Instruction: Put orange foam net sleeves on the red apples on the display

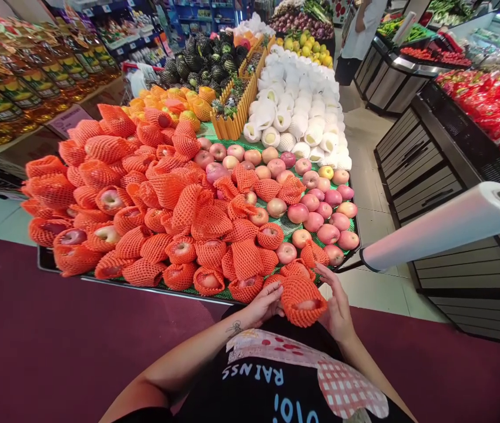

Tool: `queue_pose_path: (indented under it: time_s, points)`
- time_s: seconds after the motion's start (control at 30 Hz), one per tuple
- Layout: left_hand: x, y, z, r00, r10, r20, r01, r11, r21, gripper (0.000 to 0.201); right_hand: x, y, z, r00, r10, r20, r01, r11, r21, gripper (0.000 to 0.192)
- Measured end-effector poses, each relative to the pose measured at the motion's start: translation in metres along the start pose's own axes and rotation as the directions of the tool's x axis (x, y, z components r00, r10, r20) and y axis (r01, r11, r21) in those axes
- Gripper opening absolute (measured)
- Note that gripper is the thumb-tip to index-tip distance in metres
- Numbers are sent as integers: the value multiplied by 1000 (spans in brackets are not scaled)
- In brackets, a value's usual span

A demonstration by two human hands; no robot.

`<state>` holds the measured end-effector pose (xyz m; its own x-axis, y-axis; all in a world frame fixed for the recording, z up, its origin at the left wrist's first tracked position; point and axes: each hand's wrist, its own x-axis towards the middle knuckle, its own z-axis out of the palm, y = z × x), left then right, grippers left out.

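Observation:
In front of my body, at the display's near edge, is an apple in an orange foam net [303,301], with a little of its skin showing through the net's opening. My left hand [266,304] grips its left side, thumb and fingers closed against the foam. Against its right side my right hand [338,302] is cupped, fingers long and partly hidden behind the net. Just beyond my right fingertips lies another orange foam net [314,252]. Many netted apples [183,249] are heaped to the left, and bare apples [314,222] lie on the green mat to the right.
A roll of clear plastic bags [448,226] juts up at the right corner of the stand. White-netted fruit [296,111] and a small orange fence [227,128] stand farther back. Oil bottles [20,82] line the left. A person [362,35] stands in the far aisle.

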<state>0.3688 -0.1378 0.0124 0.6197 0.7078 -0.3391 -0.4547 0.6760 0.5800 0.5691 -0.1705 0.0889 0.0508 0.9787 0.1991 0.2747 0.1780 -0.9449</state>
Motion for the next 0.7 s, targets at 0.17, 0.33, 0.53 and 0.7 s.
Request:
queue_pose_path:
  time_s: [0.17, 0.33, 0.53, 0.7]
  points:
    - [-3, 8, 10, 1000, 10, -7, -9, 992, 123, 58, -10, -8, 1, 975, -18, 223, 72, 969, -238, 93]
    - [-2, 15, 22, 986, 40, 161, -88, 949, 301, 54, -10, 0, -1, 998, 38, 54, -23, 966, -259, 87]
    - [1, 12, 27, 974, 47, 221, -137, 901, 412, 48, -5, 11, -24, 975, 179, 134, -143, 960, -240, 82]
    - [0, 17, 29, 955, -62, 291, -101, 851, 515, 40, -2, 23, -36, 891, 321, 322, -307, 947, -96, 85]
